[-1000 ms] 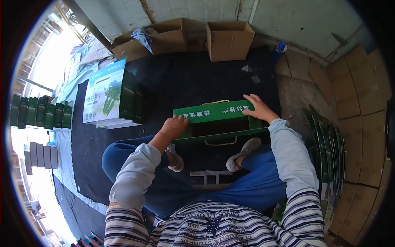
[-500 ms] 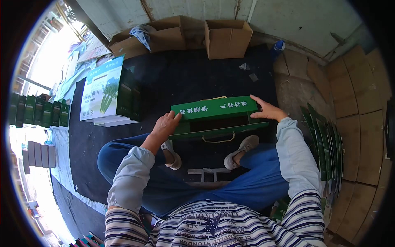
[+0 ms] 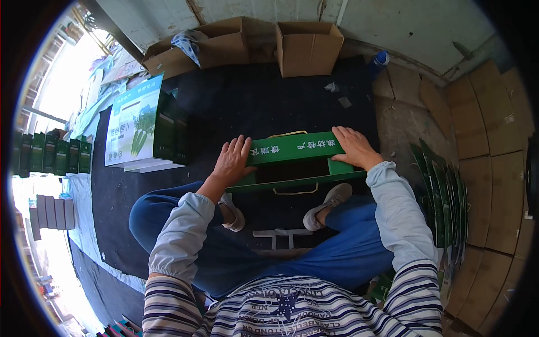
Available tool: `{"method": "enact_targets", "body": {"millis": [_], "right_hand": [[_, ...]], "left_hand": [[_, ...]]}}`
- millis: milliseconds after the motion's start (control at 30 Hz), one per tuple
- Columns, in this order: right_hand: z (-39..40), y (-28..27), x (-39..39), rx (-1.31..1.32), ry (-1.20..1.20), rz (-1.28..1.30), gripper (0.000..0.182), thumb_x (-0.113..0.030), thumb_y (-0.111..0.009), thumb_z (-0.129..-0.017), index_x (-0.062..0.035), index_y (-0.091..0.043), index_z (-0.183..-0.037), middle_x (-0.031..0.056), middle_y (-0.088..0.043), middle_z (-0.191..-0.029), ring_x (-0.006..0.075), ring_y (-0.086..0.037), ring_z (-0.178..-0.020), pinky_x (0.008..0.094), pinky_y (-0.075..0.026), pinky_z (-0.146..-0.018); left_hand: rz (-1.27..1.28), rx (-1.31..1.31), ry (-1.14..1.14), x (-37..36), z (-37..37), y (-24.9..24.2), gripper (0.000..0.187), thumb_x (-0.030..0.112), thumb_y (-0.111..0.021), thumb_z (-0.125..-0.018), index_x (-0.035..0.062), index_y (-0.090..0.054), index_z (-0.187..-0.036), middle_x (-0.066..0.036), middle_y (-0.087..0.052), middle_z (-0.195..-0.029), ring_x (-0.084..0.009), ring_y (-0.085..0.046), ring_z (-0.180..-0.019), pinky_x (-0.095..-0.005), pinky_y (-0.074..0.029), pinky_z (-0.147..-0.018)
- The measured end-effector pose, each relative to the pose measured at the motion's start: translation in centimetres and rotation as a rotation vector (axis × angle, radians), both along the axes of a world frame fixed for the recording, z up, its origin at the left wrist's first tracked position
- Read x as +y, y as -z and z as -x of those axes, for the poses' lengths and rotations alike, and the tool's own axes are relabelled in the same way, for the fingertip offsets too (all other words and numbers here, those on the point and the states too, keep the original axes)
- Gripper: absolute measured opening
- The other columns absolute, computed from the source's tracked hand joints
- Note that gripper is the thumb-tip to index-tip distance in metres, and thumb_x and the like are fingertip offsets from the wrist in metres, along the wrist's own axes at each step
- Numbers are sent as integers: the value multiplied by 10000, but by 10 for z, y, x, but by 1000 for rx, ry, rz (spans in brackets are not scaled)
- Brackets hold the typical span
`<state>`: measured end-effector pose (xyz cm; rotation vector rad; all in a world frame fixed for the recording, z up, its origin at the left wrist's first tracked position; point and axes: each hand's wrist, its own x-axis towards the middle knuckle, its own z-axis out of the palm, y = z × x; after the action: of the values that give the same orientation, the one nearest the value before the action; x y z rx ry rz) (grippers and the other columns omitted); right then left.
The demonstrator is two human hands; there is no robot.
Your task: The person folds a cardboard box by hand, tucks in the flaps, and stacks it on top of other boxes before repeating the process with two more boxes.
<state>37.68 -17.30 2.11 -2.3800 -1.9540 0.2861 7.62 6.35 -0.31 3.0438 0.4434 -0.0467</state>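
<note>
A green cardboard gift box (image 3: 303, 144) with white printed characters lies in front of me between my feet. Its top is open, showing a dark inside, and a cord handle shows on both long sides. My left hand (image 3: 231, 159) grips the box's left end, fingers over the printed panel and thumb by the opening. At the opposite end my right hand (image 3: 355, 148) holds the corner, its fingers on the far panel and its thumb near a folded-in end flap (image 3: 340, 167).
Printed white-and-green boxes (image 3: 133, 124) stand to the left on the black mat (image 3: 224, 104). Brown cartons (image 3: 309, 51) line the back wall. Flat green boxes (image 3: 441, 194) lean at the right beside stacked cardboard (image 3: 488, 168). More green boxes (image 3: 50, 154) stand far left.
My left hand has slid up and inward onto the printed panel, covering some characters. My right hand has shifted slightly left, and the right end flap is now folded over.
</note>
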Motion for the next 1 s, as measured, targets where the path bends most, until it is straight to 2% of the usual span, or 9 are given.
{"method": "enact_targets", "body": {"millis": [133, 233, 433, 533, 567, 633, 733, 867, 1000], "right_hand": [[3, 6, -2, -160, -107, -118, 845, -396, -758, -695, 31, -378, -1317, 179, -483, -1220, 314, -452, -1178, 409, -357, -1027], [7, 13, 2, -152, -135, -137, 853, -420, -745, -701, 50, -380, -1312, 180, -482, -1207, 312, -454, -1166, 408, -346, -1031], [4, 33, 4, -286, -204, -157, 860, -426, -726, -714, 66, -363, -1320, 187, -474, -1172, 316, -467, -1111, 422, -353, -1007], [6, 37, 3, -317, -212, -171, 853, -405, -717, -729, 73, -343, -1329, 186, -471, -1172, 318, -465, -1108, 426, -354, -1004], [5, 37, 4, -316, -208, -171, 848, -395, -713, -736, 76, -336, -1332, 185, -470, -1174, 320, -463, -1111, 427, -353, -1004], [4, 38, 3, -269, -190, -211, 829, -369, -703, -750, 50, -323, -1356, 188, -460, -1196, 326, -457, -1122, 435, -347, -1011], [9, 35, 2, -239, -204, -227, 787, -323, -677, -777, -14, -304, -1397, 192, -442, -1231, 339, -449, -1135, 461, -342, -1010], [11, 37, 1, -288, -217, -197, 753, -284, -647, -806, -109, -280, -1439, 193, -418, -1275, 351, -440, -1152, 497, -343, -999], [8, 43, 4, -336, -228, -144, 715, -265, -623, -834, -123, -277, -1443, 190, -411, -1294, 354, -430, -1171, 501, -341, -1001]], "left_hand": [[-83, 66, 18, -7, -12, 0, 930, 474, -683, -758, -5, -238, -1421, -246, -382, -1371, -365, -410, -1240, -508, -316, -1016], [-53, 19, 71, -7, -19, 6, 888, 403, -700, -755, -39, -265, -1390, -221, -425, -1297, -353, -438, -1184, -455, -336, -985], [-245, -39, 126, -1, -18, 31, 816, 369, -679, -776, -38, -302, -1374, -186, -477, -1148, -308, -490, -1050, -456, -380, -878], [-266, -4, 109, -2, -17, 31, 840, 391, -683, -770, -21, -292, -1388, -204, -464, -1214, -329, -479, -1099, -459, -371, -921], [-174, -12, 112, 0, -17, 24, 847, 390, -682, -772, -15, -278, -1396, -214, -440, -1258, -343, -462, -1134, -461, -354, -954], [16, -30, 119, 1, -14, 11, 861, 387, -679, -778, -4, -248, -1412, -233, -393, -1346, -370, -429, -1204, -467, -320, -1019], [-70, 117, 55, 5, -3, 2, 876, 428, -660, -797, 11, -222, -1431, -244, -339, -1407, -389, -386, -1256, -480, -290, -1055], [-277, 128, 105, 4, -3, 17, 838, 400, -663, -776, 6, -290, -1414, -224, -450, -1266, -349, -486, -1093, -462, -383, -922], [-427, 81, 139, 11, -1, 35, 801, 381, -648, -787, 1, -309, -1405, -225, -462, -1239, -344, -502, -1049, -456, -393, -895]]}}
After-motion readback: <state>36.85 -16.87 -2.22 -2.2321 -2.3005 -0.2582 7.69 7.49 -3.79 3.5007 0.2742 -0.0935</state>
